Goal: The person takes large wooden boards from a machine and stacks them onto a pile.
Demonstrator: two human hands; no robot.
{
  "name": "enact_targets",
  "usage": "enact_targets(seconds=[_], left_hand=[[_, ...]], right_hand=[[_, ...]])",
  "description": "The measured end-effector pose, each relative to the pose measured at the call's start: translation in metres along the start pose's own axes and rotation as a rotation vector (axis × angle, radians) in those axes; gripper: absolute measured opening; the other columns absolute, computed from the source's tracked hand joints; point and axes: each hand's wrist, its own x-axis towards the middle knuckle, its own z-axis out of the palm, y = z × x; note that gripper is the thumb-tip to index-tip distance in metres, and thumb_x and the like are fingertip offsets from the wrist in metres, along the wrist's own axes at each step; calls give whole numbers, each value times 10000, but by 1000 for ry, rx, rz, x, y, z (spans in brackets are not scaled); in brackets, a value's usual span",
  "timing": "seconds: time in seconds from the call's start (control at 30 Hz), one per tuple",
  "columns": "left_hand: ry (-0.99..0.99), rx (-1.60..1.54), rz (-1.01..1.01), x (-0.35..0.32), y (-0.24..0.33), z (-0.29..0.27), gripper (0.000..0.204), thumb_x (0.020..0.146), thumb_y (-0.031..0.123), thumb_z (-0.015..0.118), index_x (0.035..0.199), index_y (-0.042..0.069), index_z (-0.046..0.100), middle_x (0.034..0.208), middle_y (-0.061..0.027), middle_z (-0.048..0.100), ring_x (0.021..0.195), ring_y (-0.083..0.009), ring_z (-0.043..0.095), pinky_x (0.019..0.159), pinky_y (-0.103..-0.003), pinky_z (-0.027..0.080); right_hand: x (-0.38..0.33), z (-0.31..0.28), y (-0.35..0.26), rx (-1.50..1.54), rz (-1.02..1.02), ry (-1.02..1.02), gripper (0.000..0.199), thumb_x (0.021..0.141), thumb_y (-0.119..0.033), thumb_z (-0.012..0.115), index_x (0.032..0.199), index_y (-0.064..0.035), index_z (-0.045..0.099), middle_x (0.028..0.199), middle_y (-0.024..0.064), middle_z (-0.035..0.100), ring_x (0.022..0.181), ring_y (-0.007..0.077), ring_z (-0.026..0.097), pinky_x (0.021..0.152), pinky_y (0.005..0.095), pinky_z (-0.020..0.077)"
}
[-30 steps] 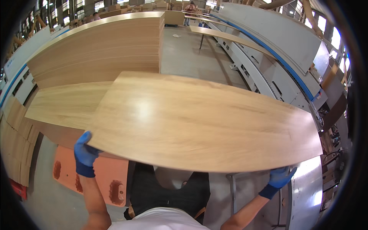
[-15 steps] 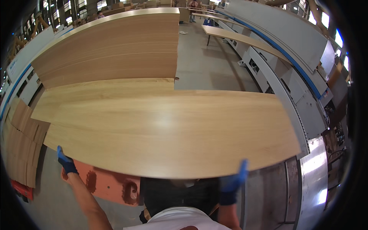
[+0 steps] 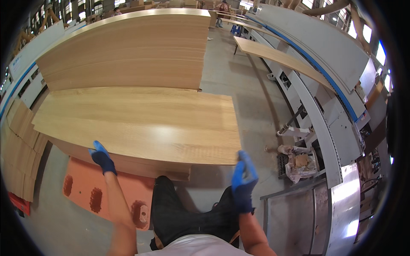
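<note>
The blue-gloved fingers of the left hand were spread loosely at the near edge of the top wooden panel, gripping nothing. The right hand, fingers open and extended, stood at the panel's near right corner. The panel lay flat on a low stack, before a taller stack.

Far board stack, left end cropped
</note>
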Motion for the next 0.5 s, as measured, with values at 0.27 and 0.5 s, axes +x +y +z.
enact_targets(seconds=[0.27, 0.5], left_hand=[[134, 643, 160, 105, -73, 26, 559, 873, 393, 441, 870, -159, 533, 837, -343, 572, 806, -445, 565, 722, -439, 449], [-1, 1019, 453, 170, -103, 5, 521, 897, 358, 389, 685, -82, 568, 639, -288, 569, 618, -440, 557, 575, -476, 430]], right_hand=[[63, 54, 92, 6, 225, -525, 352, 896, -239, 502, 1104, 42, 546, 970, 81, 615, 872, 159, 563, 756, 306, 452], [41, 107, 88, -294, 10, -505, 371, 890, -297, 470, 1049, 31, 537, 880, 252, 614, 830, 395, 593, 718, 414, 462]])
